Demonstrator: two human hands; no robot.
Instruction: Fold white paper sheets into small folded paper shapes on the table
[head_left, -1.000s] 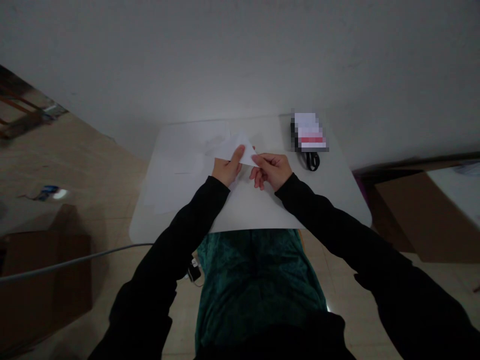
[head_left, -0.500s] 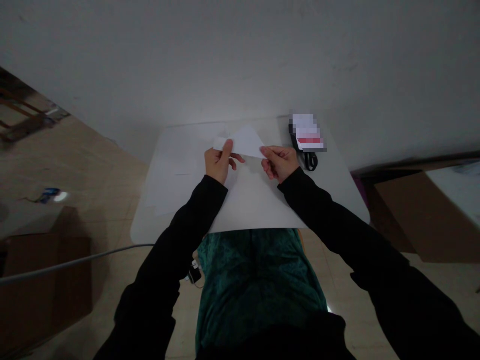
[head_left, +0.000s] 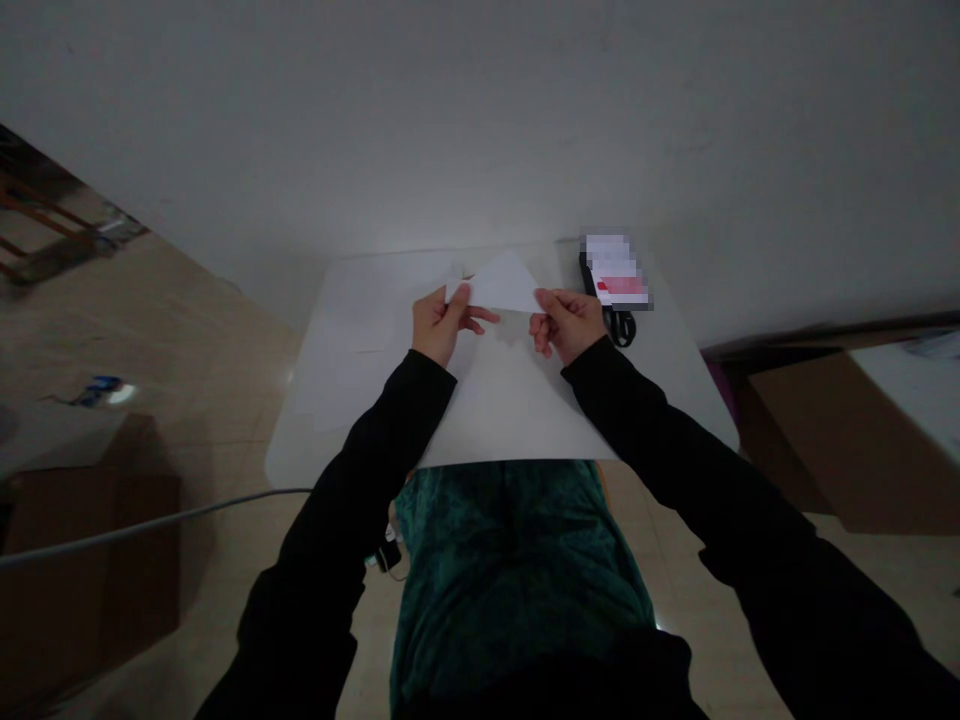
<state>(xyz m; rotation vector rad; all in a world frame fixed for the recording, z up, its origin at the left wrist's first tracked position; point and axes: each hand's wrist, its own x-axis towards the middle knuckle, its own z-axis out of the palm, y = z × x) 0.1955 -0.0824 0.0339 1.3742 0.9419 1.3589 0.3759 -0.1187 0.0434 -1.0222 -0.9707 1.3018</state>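
The left grip (head_left: 439,325) pinches the left corner of a folded paper triangle (head_left: 504,283), the right grip (head_left: 568,322) pinches its right corner; it hangs between them over the desk (head_left: 517,420), scissors (head_left: 621,325) just right of the right grip

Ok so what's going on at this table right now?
A person in black sleeves sits at a white table, holding a white sheet of paper folded into a triangle. The left hand pinches its left corner and the right hand its right corner, with the paper raised off the tabletop. Loose white paper sheets lie flat to the left, and black-handled scissors rest near the far right edge.
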